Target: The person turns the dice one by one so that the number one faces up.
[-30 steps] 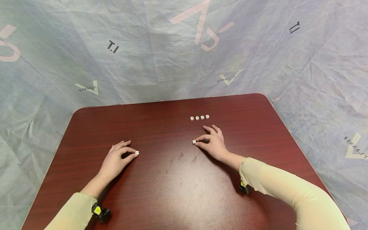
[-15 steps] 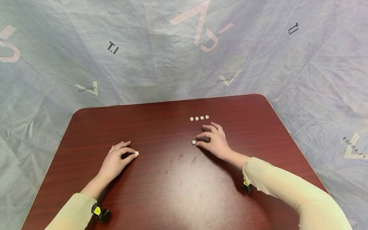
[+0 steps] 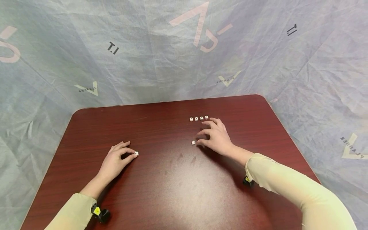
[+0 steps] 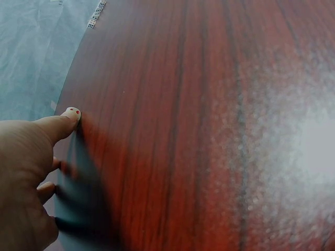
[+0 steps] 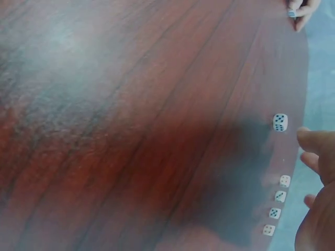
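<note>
At the left of the table, my left hand (image 3: 116, 159) pinches a white die (image 3: 136, 153) between thumb and forefinger; in the left wrist view that die (image 4: 74, 113) shows red pips beyond the thumb. Another die (image 3: 193, 142) sits on the table right of the middle, its top face dotted. Just to its right hovers my right hand (image 3: 217, 137), fingers loosely bent, holding nothing. A small gap separates the thumb from this die (image 5: 280, 123) in the right wrist view.
Beyond the right fingertips, a row of several white dice (image 3: 196, 119) stands near the far edge of the dark red wooden table (image 3: 161, 127). Grey printed cloth (image 3: 155, 64) hangs behind and beside the table.
My right hand has let go of the die and drawn away to the right and toward the dice row. That die stays put. The left hand keeps its pinch, essentially still.
</note>
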